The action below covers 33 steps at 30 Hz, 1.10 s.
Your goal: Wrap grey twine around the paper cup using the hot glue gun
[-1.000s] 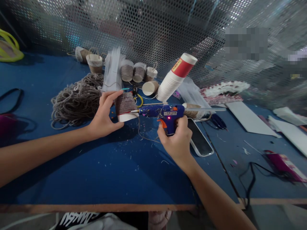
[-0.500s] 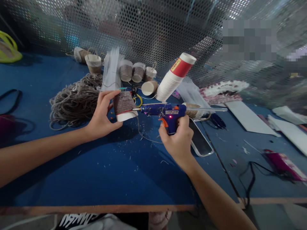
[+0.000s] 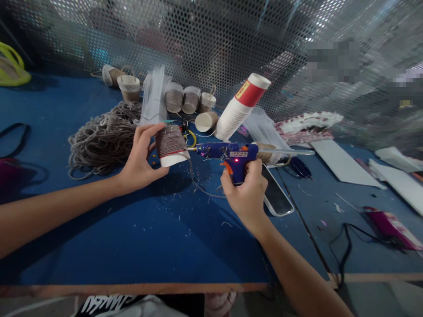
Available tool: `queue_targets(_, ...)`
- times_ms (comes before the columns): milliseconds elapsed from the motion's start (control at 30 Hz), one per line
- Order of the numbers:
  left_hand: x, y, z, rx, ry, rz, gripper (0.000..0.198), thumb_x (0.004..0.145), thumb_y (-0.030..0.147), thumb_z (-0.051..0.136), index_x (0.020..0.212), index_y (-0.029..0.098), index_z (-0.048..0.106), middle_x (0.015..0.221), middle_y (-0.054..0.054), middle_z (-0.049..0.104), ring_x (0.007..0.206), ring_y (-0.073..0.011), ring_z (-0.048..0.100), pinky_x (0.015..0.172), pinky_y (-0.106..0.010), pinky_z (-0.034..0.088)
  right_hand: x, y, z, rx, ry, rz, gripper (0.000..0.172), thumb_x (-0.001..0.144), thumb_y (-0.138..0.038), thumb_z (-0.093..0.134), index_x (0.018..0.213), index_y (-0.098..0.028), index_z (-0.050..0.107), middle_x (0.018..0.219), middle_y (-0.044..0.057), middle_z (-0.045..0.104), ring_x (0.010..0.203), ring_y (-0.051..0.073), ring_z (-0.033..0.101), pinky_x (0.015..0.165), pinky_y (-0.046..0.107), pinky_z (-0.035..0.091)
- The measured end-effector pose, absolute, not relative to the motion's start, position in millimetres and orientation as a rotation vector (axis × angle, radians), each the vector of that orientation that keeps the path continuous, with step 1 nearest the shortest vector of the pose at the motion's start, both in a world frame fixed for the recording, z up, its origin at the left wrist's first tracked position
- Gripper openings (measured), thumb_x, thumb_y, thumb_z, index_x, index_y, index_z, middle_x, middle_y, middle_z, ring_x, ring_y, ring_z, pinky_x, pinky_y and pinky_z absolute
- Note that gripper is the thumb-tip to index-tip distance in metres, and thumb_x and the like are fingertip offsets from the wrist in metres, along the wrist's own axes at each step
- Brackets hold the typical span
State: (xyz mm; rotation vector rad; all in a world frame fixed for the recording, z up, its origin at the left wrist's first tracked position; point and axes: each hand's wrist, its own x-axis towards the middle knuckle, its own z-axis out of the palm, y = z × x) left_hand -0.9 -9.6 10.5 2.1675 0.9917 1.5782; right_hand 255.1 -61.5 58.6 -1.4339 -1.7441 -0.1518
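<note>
A paper cup, wrapped in grey-brown cord with a red line near its white rim, is gripped between the thumb and fingers of my left hand. My right hand is wrapped round the handle of a blue glue gun with an orange trigger and a small red light. The gun's metal nozzle points left and is at the cup's side, near the red line. A clear glue stick sticks out of the gun's back. One strand of cord trails from the cup over the table.
On the blue table lies a heap of grey cord. Behind are several cord-wrapped cups and a leaning stack of white cups. A phone lies beside my right hand; white boards and a purple object are farther right.
My right hand and the glue gun have shifted slightly to the right. The cup in my left hand has hardly moved.
</note>
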Motion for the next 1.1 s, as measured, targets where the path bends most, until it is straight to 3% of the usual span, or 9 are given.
queue_targets(367,-1.0,-8.5,10.1,2.174,1.0,1.588,0.075,0.08,0.041,0.075,0.144,0.028,0.037,0.132,-0.011,0.039,0.13,-0.0289,0.047,0.099,-0.044,0.059,254.7,-61.4,60.9,-1.473,-1.74,-0.138,0.024,0.075,-0.032,0.058,0.086,-0.027,0.037,0.066,-0.002,0.058,0.054,0.018,0.058,0.052,0.033,0.048)
queue_targets(867,-1.8,-11.9,13.2,2.129,1.03,1.58,0.076,0.077,0.034,0.074,0.143,0.028,0.039,0.132,-0.01,0.041,0.129,-0.0281,0.048,0.1,-0.044,0.059,256.0,-60.1,59.9,-1.511,-1.737,-0.112,0.023,0.076,-0.03,0.057,0.086,-0.027,0.037,0.066,-0.003,0.057,0.052,0.017,0.057,0.052,0.032,0.046)
queue_targets(1100,-1.5,-10.9,11.6,2.074,0.972,1.605,0.074,0.078,0.041,0.076,0.142,0.032,0.041,0.131,-0.01,0.041,0.126,-0.029,0.049,0.099,-0.047,0.059,261.0,-52.2,51.7,-1.593,-1.704,-0.036,0.027,0.073,-0.034,0.061,0.084,-0.027,0.037,0.066,-0.002,0.057,0.058,0.019,0.059,0.053,0.033,0.047)
